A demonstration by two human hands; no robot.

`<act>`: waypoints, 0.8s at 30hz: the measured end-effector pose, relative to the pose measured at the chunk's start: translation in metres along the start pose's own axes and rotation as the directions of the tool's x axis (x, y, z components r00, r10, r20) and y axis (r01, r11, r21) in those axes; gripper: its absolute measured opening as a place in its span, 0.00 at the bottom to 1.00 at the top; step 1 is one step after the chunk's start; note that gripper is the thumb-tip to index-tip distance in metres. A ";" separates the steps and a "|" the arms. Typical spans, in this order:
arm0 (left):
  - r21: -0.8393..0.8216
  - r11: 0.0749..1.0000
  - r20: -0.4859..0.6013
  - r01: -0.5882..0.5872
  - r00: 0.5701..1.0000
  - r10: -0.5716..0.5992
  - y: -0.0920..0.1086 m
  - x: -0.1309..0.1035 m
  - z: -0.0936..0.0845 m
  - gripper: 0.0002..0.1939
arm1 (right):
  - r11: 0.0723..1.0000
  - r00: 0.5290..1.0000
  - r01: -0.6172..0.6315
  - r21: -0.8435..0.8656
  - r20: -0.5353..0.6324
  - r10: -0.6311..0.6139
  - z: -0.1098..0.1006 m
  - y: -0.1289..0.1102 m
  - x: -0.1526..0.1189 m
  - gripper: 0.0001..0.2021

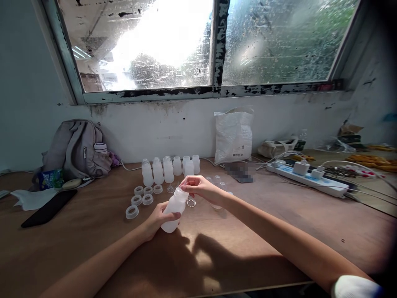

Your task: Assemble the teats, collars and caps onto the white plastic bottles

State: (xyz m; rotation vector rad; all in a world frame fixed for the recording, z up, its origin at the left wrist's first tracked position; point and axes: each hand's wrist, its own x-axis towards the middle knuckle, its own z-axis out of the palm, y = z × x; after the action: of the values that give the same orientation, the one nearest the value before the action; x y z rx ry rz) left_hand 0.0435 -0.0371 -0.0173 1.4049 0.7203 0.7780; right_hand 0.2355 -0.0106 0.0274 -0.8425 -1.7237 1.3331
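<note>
My left hand (159, 219) is wrapped round the body of a frosted white baby bottle (175, 207), tilted with its neck up and to the right. At the bottle's mouth, the fingers of my right hand (197, 186) are pinched together; a small clear piece may be between them, but it is mostly hidden. Several white screw rings (132, 212) lie left of the bottle. A clear teat (170, 188) stands behind it, and another clear round piece (191, 203) lies just under my right hand. Small clear discs (217, 180) sit beyond my right wrist, partly covered.
Several frosted bottles (158, 171) stand in rows near the wall, some with clear tops. A white pouch (233, 136) leans there. A backpack (74, 147) and a black phone (49, 209) are at left; a power strip (310, 178) with cables is at right.
</note>
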 end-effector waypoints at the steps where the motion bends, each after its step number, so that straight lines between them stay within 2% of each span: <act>1: -0.011 1.000 0.007 0.002 1.000 -0.002 -0.001 0.000 0.000 0.16 | 1.000 1.000 -0.001 -0.006 0.016 0.001 -0.001 -0.003 0.000 0.14; 10: -0.061 0.997 0.037 0.046 0.998 -0.044 -0.009 0.005 -0.005 0.17 | 0.999 0.985 -0.040 0.019 0.168 0.036 -0.017 -0.013 0.001 0.19; 14: -0.020 0.998 0.072 0.055 0.996 -0.053 -0.008 0.004 -0.004 0.16 | 0.975 0.990 -0.012 -0.221 0.137 0.043 -0.020 -0.011 0.001 0.17; 16: -0.001 0.998 0.084 0.059 0.995 -0.059 -0.006 0.004 -0.004 0.16 | 0.912 0.996 0.014 -0.409 0.091 0.025 -0.019 -0.011 0.000 0.17; 19: 0.008 0.998 0.095 0.067 0.993 -0.067 -0.005 0.003 -0.004 0.16 | 0.773 0.997 0.077 -0.629 0.036 -0.070 -0.017 -0.015 -0.005 0.21; 21: 0.007 0.997 0.095 0.073 0.993 -0.074 -0.005 0.004 -0.004 0.16 | 0.747 0.994 0.111 -0.656 0.062 -0.093 -0.016 -0.019 -0.008 0.18; 24: 0.015 0.996 0.109 0.085 0.990 -0.086 -0.006 0.005 -0.005 0.16 | 0.794 0.985 0.129 -0.595 0.172 -0.031 -0.017 -0.024 -0.010 0.16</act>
State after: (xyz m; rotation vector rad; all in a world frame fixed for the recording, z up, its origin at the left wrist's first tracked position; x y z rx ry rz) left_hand 0.0422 -0.0299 -0.0238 1.4050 0.6952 0.6257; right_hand 0.2541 -0.0173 0.0514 -1.0126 -2.3388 0.7912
